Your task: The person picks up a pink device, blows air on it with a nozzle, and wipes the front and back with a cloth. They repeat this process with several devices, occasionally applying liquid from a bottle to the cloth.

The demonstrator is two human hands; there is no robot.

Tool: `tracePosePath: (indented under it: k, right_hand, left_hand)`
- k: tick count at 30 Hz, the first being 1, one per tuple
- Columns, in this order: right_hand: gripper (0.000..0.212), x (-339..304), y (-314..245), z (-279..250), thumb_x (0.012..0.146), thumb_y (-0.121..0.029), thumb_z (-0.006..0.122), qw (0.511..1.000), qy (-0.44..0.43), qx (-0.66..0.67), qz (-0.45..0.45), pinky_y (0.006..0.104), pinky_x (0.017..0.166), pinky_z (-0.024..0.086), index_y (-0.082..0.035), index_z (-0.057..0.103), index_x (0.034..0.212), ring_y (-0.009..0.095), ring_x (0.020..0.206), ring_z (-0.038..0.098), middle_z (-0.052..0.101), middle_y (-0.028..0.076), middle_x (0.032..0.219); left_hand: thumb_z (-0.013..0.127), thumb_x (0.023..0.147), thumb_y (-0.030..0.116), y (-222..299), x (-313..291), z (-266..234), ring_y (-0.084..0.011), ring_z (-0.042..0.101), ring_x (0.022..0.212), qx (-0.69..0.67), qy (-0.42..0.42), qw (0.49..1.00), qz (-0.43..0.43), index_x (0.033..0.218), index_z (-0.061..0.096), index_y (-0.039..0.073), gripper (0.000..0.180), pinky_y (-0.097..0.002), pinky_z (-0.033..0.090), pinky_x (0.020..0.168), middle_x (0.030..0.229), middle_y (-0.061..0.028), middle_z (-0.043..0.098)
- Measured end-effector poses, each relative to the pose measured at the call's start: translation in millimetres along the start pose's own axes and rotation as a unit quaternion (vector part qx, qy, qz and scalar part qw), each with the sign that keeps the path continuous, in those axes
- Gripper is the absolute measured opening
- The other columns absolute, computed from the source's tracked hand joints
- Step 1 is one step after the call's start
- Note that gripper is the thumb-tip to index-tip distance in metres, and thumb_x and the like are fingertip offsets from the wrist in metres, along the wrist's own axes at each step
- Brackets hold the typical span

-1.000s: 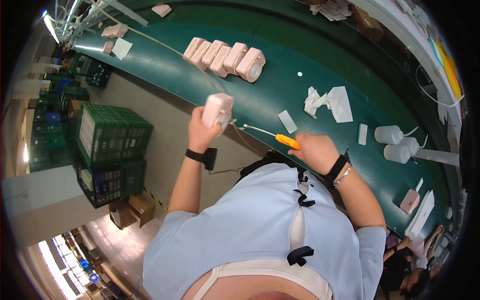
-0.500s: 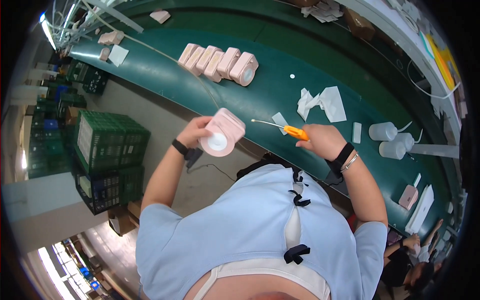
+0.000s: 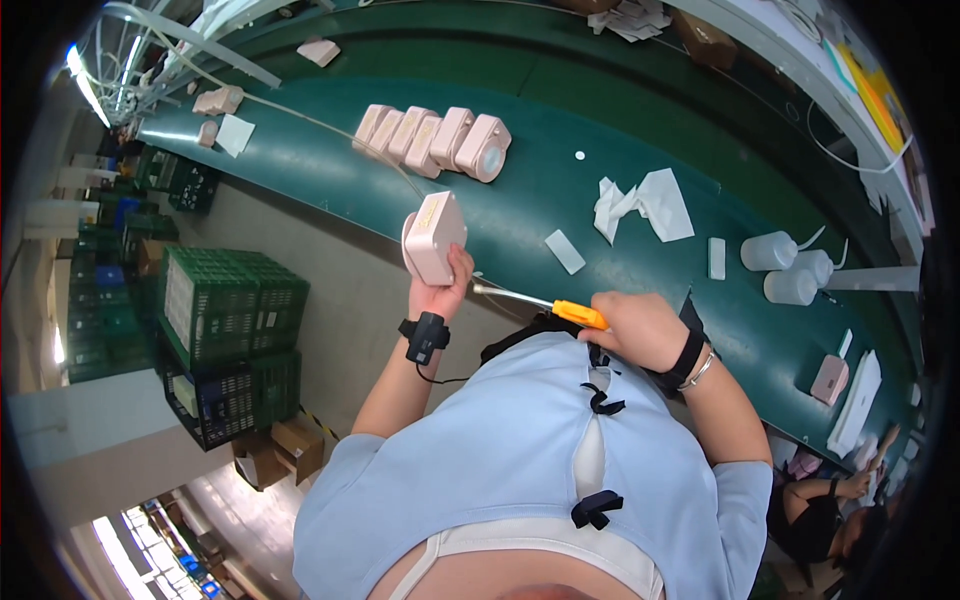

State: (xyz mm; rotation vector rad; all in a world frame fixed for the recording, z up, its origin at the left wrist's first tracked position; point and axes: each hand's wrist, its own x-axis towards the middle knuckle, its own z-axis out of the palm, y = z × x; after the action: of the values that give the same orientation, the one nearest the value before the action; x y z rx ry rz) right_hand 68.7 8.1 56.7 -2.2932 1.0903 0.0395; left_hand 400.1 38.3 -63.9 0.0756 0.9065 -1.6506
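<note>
My left hand [image 3: 440,291] grips a pale pink boxy device [image 3: 432,240] by its lower side, in front of the bench edge. Its flat side, with a small gold label strip along one edge, is turned up and to the right. In my right hand [image 3: 645,328] is a screwdriver [image 3: 578,314] with a yellow-orange handle, its metal shaft pointing left. The tip lies just right of my left fingers, apart from the device. Beyond, on the green bench, a row of several similar pink devices [image 3: 487,150] stands close together.
Crumpled white tissue [image 3: 664,207], two small white blocks [image 3: 565,252] and a small white disc [image 3: 580,156] lie on the green bench. White squeeze bottles [image 3: 769,251] stand at the right. Green crates [image 3: 235,310] are stacked at left. A co-worker [image 3: 815,515] sits at lower right.
My left hand has turned the pink device over, from its round white disc to its flat side, and moved slightly right. The screwdriver has come lower and left, nearer to it.
</note>
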Motion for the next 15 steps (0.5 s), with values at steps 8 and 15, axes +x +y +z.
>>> tracePosePath:
  k: [8,15]
  right_hand:
    - [0.030,-67.9,50.3,34.1,0.083,-0.025,0.071,0.979,0.163,0.109,0.049,0.0385,0.069,0.051,-0.001,0.062,0.098,0.033,0.077,0.064,0.064,0.015,0.086]
    - [0.034,-183.5,140.5,146.1,0.089,-0.022,0.071,0.691,0.493,0.368,0.379,0.0309,0.080,0.049,0.003,0.061,0.109,0.016,0.089,0.062,0.065,0.005,0.098]
  left_hand:
    - [0.058,0.093,0.015,-54.5,21.5,12.8,-0.0247,0.062,0.083,-0.150,-0.006,0.975,-0.165,0.119,0.046,-0.003,0.034,-0.0371,0.057,0.079,0.104,-0.0138,0.048]
    - [0.053,0.096,0.021,-94.4,38.1,7.0,-0.0172,0.061,0.079,-0.035,-0.097,0.949,-0.297,0.115,0.047,-0.002,0.031,-0.0324,0.053,0.067,0.102,-0.0102,0.048]
